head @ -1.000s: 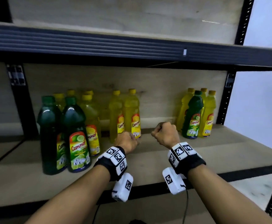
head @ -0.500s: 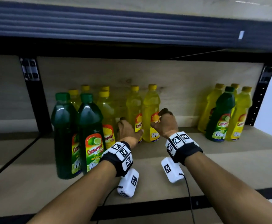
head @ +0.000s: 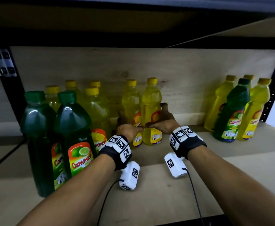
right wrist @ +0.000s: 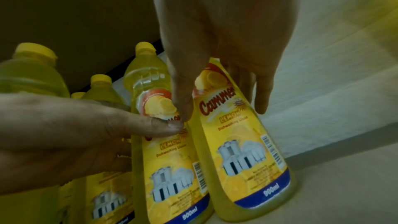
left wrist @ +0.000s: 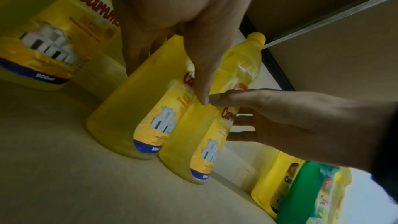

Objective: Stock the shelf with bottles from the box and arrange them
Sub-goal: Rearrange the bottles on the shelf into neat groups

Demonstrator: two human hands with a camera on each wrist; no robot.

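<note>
Two yellow lemon bottles stand side by side mid-shelf near the back board. My left hand (head: 127, 124) wraps the left yellow bottle (head: 131, 101) from its left side, fingers behind it and thumb across the front. My right hand (head: 161, 121) holds the right yellow bottle (head: 151, 98) the same way from its right side. The two thumb tips meet in front of the pair. In the left wrist view my left hand (left wrist: 172, 31) covers the left bottle (left wrist: 133, 108). In the right wrist view my right hand (right wrist: 215, 40) brackets the right bottle (right wrist: 243, 159).
Two big green bottles (head: 73, 128) stand at the front left with several yellow bottles (head: 96, 110) behind them. A green bottle (head: 234, 111) and yellow bottles (head: 256, 108) cluster at the right post. The wooden shelf board (head: 166, 193) lies below my wrists, with the upper shelf (head: 133, 22) close overhead.
Both hands went from fists in front of the shelf forward to the two middle yellow bottles and closed round them. The view has moved nearer and lower.
</note>
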